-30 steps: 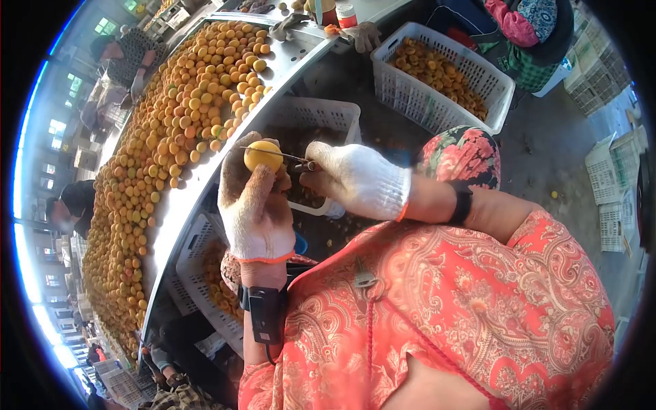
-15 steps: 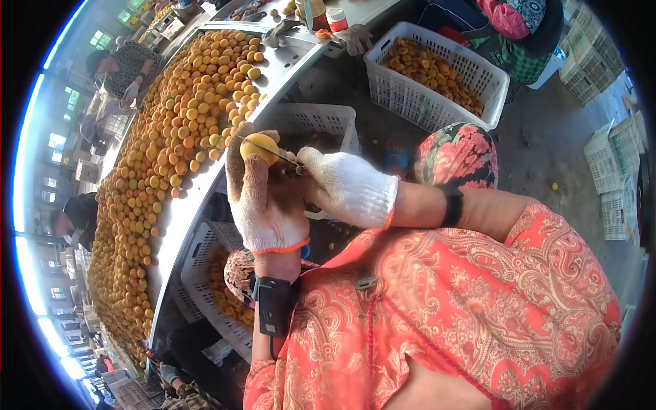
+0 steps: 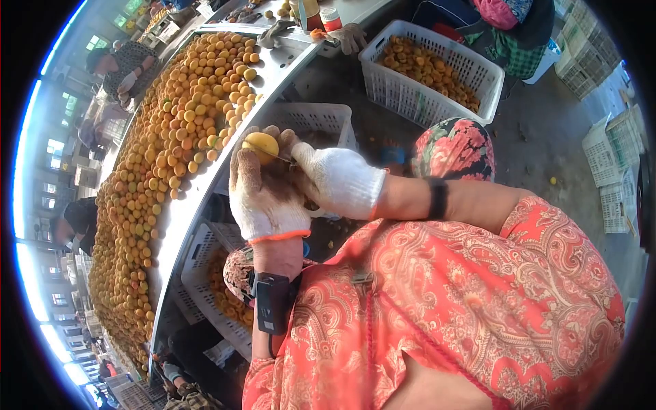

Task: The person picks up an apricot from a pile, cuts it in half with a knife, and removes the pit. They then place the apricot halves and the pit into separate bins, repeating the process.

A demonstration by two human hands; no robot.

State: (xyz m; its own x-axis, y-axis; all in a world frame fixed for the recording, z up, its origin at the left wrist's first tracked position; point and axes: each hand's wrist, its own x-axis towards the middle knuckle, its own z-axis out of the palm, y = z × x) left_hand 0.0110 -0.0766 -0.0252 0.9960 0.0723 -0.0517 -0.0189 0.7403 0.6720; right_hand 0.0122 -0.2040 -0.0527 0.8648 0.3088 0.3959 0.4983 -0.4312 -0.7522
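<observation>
My left hand (image 3: 263, 195), in a white knit glove stained brown at the fingers, is closed around a yellow-orange apricot (image 3: 262, 145). My right hand (image 3: 331, 174) wears the same kind of glove and presses up against the left one. Its fingers are wrapped round a small thin-bladed knife (image 3: 284, 159); only a short piece of the blade shows beside the fruit, and the handle is hidden. Both hands are just off the edge of a metal table (image 3: 195, 205), above a white crate (image 3: 311, 113).
Many whole apricots (image 3: 157, 130) are heaped along the table. A white crate (image 3: 430, 85) of halved apricots stands at the upper right, another crate (image 3: 198, 263) at lower left. Loose gloves (image 3: 352, 39) and a red-and-white jar (image 3: 331, 19) lie near the table's corner. Co-workers (image 3: 126, 68) stand across the table.
The blade that lay across the apricot has drawn back to its right side. My right hand has shifted a little left and its fingers have moved up against the fruit.
</observation>
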